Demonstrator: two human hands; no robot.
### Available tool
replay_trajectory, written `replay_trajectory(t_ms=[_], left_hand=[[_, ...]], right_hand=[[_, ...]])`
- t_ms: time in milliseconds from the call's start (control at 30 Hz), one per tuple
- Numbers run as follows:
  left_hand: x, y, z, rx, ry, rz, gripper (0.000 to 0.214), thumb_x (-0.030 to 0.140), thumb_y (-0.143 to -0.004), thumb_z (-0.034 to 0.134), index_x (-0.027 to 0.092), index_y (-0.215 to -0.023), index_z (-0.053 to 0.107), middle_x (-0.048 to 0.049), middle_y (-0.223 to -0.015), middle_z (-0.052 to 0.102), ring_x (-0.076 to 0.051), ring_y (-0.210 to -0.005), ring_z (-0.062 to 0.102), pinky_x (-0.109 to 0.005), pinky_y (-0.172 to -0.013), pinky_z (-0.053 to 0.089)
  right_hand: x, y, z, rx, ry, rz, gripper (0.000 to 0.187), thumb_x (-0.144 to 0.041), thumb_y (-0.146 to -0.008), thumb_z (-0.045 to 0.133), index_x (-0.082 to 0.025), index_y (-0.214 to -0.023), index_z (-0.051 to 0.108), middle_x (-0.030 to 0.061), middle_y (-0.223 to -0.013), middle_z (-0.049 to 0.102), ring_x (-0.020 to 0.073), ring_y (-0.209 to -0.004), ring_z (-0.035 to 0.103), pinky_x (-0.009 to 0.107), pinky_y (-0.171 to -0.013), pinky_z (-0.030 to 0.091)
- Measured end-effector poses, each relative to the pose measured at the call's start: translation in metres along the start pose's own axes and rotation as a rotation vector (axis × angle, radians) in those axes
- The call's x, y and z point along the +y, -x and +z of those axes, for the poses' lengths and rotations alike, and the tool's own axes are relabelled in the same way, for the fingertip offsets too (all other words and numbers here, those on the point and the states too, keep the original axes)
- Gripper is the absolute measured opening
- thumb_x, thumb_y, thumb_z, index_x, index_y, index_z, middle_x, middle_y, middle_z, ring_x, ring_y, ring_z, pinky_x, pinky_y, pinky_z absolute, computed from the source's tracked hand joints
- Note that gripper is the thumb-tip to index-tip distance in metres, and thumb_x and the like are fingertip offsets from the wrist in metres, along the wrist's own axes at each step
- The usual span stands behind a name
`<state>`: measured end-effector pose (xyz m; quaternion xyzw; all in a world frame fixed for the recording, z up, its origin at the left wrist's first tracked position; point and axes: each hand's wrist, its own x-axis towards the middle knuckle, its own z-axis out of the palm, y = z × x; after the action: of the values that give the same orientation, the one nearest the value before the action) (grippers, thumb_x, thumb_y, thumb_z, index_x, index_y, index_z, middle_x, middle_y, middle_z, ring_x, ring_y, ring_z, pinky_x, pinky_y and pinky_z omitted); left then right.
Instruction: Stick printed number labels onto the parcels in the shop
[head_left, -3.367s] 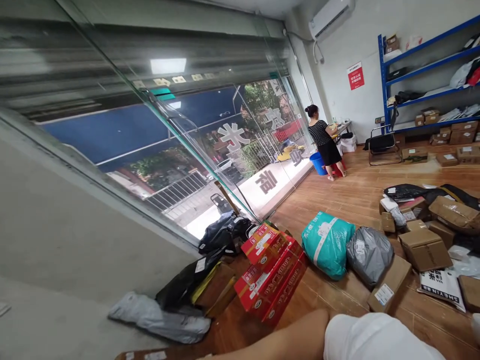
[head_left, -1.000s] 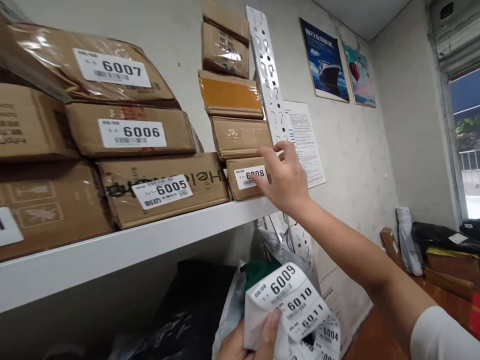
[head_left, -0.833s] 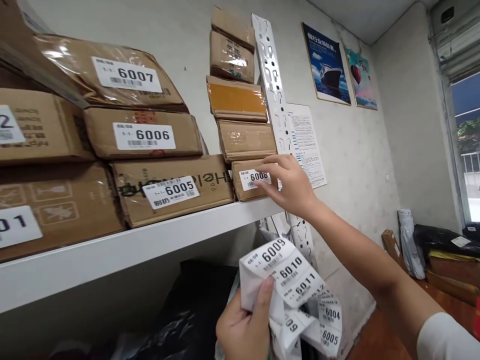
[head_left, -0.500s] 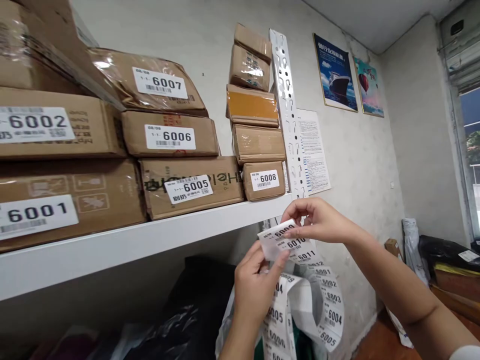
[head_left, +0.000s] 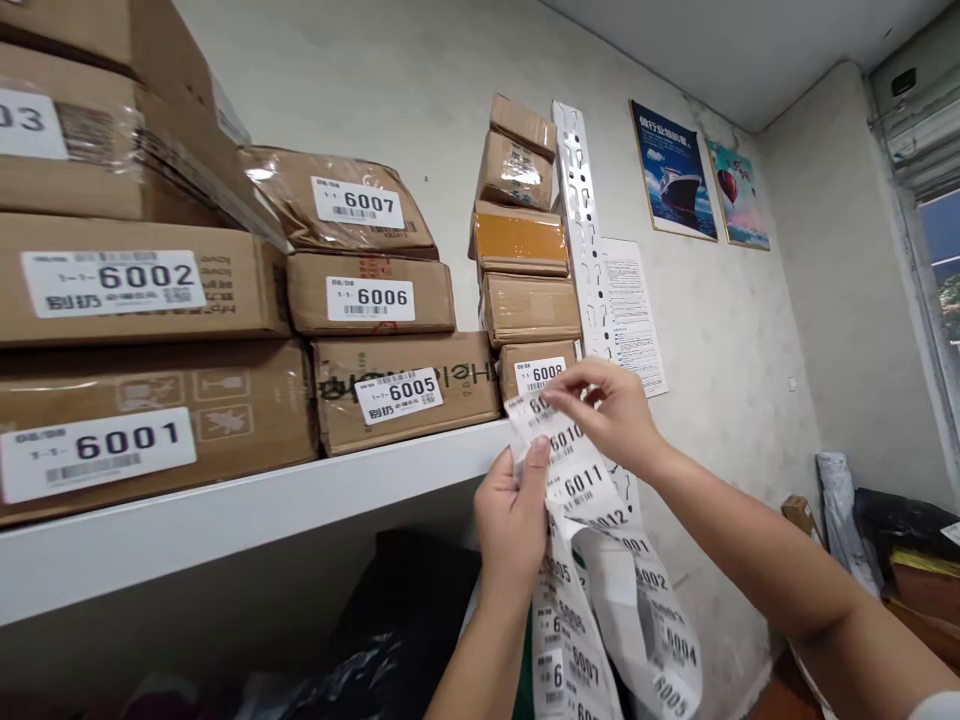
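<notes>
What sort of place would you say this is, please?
It looks like a parcel storage or pickup room, though I can't be sure: cardboard boxes bearing numbered labels are stacked on a white shelf, and the person's hands hold a long strip of similar labels.

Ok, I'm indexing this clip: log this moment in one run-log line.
left hand: holds label strip | right hand: fingers at strip's top label | box 6008: labelled, on shelf

Matt white paper label strip (head_left: pixel 581 487), brown cardboard boxes (head_left: pixel 401 385), smooth painted-metal shelf (head_left: pixel 247 535).
</notes>
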<state>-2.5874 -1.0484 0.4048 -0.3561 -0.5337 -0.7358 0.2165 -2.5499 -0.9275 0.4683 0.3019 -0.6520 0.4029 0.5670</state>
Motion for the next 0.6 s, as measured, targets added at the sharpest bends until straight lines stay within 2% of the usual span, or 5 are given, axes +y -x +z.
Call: replay_trajectory(t_ms=[133,267,467,533,600], left_hand=[[0.006,0.0,0.0,-0.088,0.001,-0.084,0.054,0.057,-0.067,0.077,0.013,-0.098,0.074,-0.0071,-0.08,0.075,-0.025,-0.078,0.07,-0.033,-0.07,0.057],[0.004,0.009,-0.007,-0.082,-0.087,-0.057,0.045,0.054,-0.068,0.076,0.014,-0.089,0.076,-0.0065,-0.076,0.076,-0.026,-0.076,0.071,-0.031,-0.063,0.058],[0.0,0.021,-0.02,-0.049,-0.125,-0.029,0.038,0.05,-0.07,0.076,0.016,-0.086,0.078,-0.0054,-0.073,0.075,-0.026,-0.075,0.071,-0.03,-0.062,0.06],[-0.001,0.023,-0.019,-0.048,-0.129,-0.025,0.038,0.051,-0.07,0.076,0.016,-0.086,0.078,-0.0055,-0.074,0.076,-0.026,-0.074,0.071,-0.03,-0.061,0.06],[-0.002,0.023,-0.018,-0.039,-0.137,-0.022,0.038,0.052,-0.069,0.076,0.017,-0.083,0.079,-0.0054,-0.073,0.076,-0.025,-0.07,0.071,-0.029,-0.058,0.059]], right_hand=[[0.011,-0.048,0.008,0.22,0.019,-0.054,0.007,-0.024,-0.084,0.068,-0.018,-0.081,0.068,0.0022,-0.082,0.071,0.0131,-0.075,0.062,0.028,-0.072,0.05],[0.024,-0.088,0.011,0.196,0.234,0.012,0.007,-0.021,-0.082,0.072,-0.018,-0.08,0.066,-0.0006,-0.077,0.067,0.0128,-0.07,0.058,0.028,-0.072,0.049],[0.024,-0.086,0.012,0.178,0.548,-0.142,0.013,-0.02,-0.079,0.078,-0.017,-0.088,0.07,0.0032,-0.088,0.066,0.0158,-0.08,0.059,0.032,-0.08,0.05],[0.024,-0.08,0.013,0.167,0.588,-0.163,0.019,-0.022,-0.082,0.076,-0.018,-0.1,0.07,0.0059,-0.097,0.064,0.0165,-0.083,0.06,0.033,-0.081,0.052],[0.024,-0.078,0.014,0.169,0.636,-0.144,0.036,-0.025,-0.084,0.074,-0.02,-0.119,0.066,0.0092,-0.107,0.06,0.0188,-0.086,0.061,0.035,-0.079,0.054]])
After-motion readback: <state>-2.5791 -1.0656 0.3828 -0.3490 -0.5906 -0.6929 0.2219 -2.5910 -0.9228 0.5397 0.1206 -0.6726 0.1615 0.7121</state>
